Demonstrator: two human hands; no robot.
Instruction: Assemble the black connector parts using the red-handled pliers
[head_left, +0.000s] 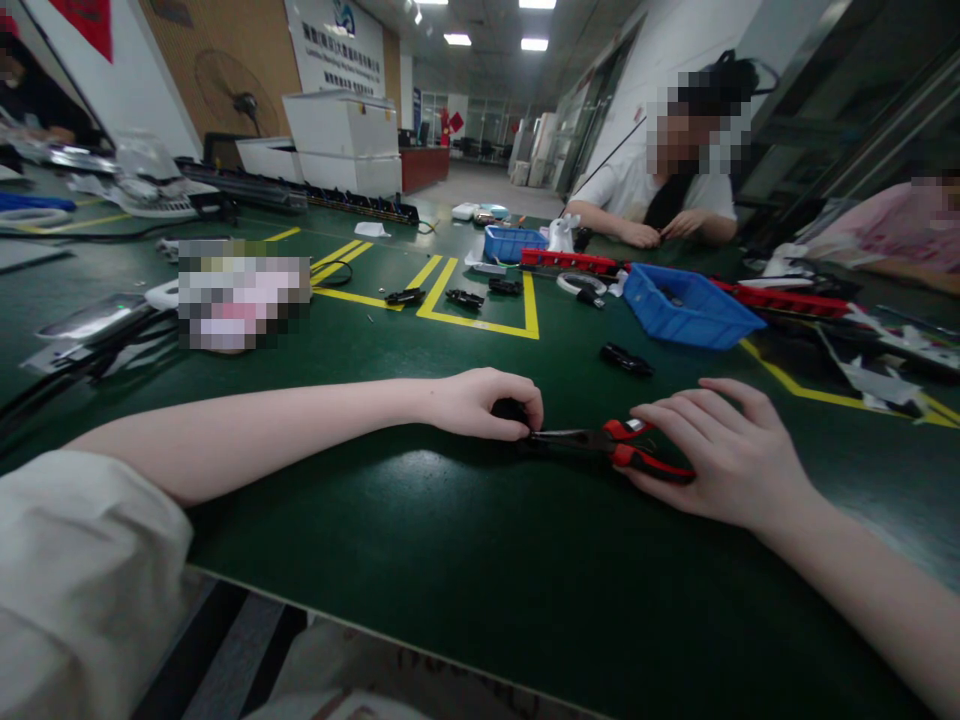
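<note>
My left hand [487,403] is closed round a small black part [510,409], most of it hidden by my fingers. In my right hand [731,450] is a pair of needle-nose pliers [651,463] with red and black handles, the fingers wrapped about the grips. The jaws point left, and their tips meet the black part at my left fingertips. Whether the jaws bite on it I cannot tell. Both hands are low over the green table [480,540]. Beyond them lies a loose black piece [626,359].
Several similar black pieces [465,299] lie near yellow tape lines [480,323]. A blue bin [686,310] stands right of centre, a smaller one [514,243] farther back. Black cables [97,355] run at the left. Across the table sits a co-worker [652,200].
</note>
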